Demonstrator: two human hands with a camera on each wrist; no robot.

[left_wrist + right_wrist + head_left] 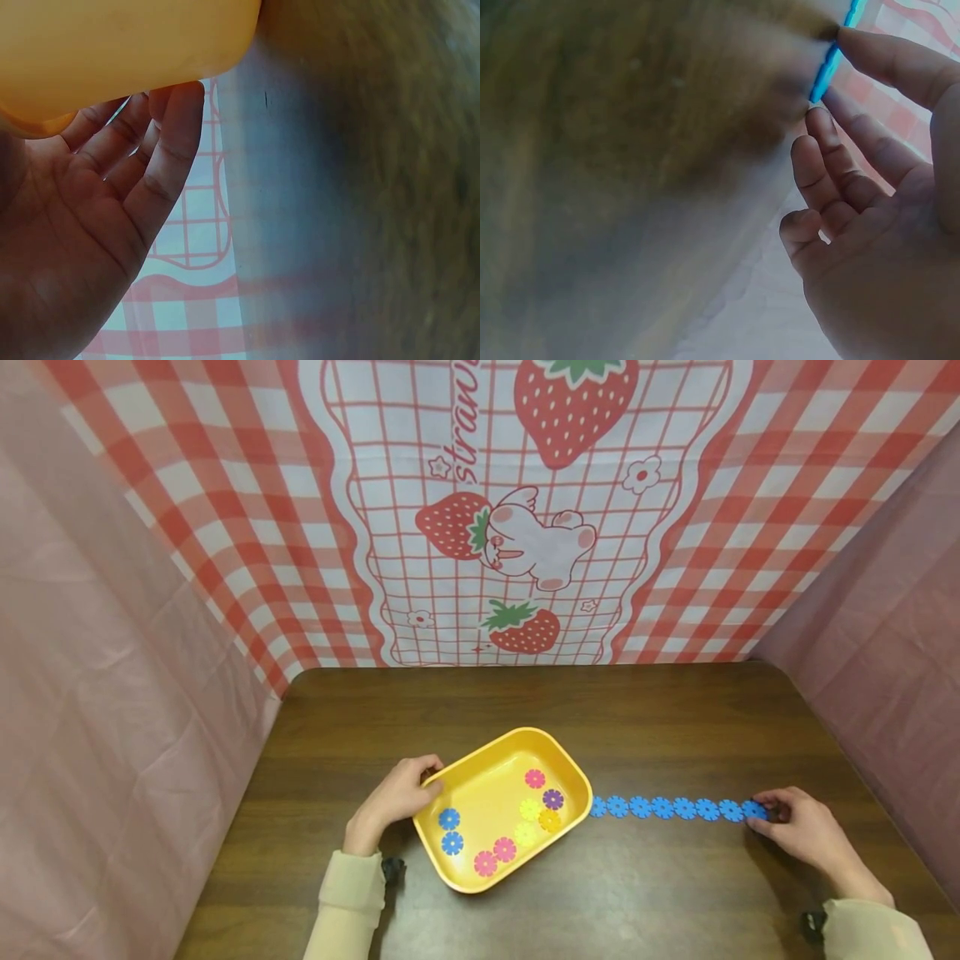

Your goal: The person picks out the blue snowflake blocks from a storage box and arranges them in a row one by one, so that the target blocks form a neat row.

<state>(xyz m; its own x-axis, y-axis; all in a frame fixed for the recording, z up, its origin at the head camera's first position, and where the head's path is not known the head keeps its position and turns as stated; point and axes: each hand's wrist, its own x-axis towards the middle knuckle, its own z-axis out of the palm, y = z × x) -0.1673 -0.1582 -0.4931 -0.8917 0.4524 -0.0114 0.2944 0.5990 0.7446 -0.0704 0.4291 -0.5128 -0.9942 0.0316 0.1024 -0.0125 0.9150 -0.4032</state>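
In the head view, my left hand (pixel 396 793) grips the left end of a yellow plastic tray (pixel 483 802), thumb over the rim. The left wrist view shows fingers (pixel 176 142) against the outside of its wall. Loose flower-shaped discs lie inside: two blue discs (pixel 451 831) at left, pink discs (pixel 495 855) near the front, and yellow, orange and purple ones at right. A straight chain of blue flower discs (pixel 662 807) runs rightward from the tray's right side, which hides its left end. At the far end, my right hand (pixel 806 828) pinches the last disc (pixel 825 71) between thumb and finger.
A dark wooden table (pixel 637 893) bears everything. Behind it hangs a red-and-white checked cloth (pixel 255 485) with strawberry prints. Pink curtains (pixel 97 693) close off both sides. Dark wrist cameras (pixel 393 870) sit at the cuffs of the light sleeves.
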